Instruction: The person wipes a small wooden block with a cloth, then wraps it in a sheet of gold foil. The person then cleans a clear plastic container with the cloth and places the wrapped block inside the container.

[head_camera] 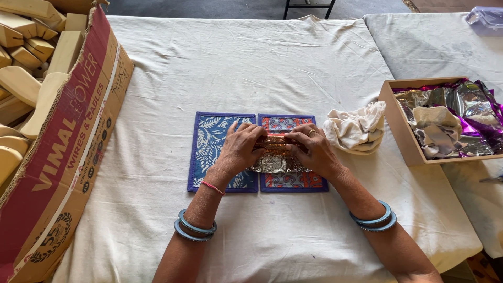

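My left hand [239,148] and my right hand [311,149] meet over a small brown oblong piece [276,143] that lies in a crumpled sheet of silver foil [274,164]. Both hands press and fold the foil around it, fingertips touching from each side. The foil rests on two purple-edged printed mats side by side: a blue leaf-patterned mat [212,141] under my left hand and a red paisley mat [293,181] under my right hand. Most of the wrapped piece is hidden by my fingers.
A large cardboard box [68,152] of pale wooden pieces [31,63] stands at the left. A bunched cream cloth [356,128] lies right of the mats. Further right, a shallow cardboard tray [401,126] holds silver and purple foil scraps. A white cloth [262,57] covers the table.
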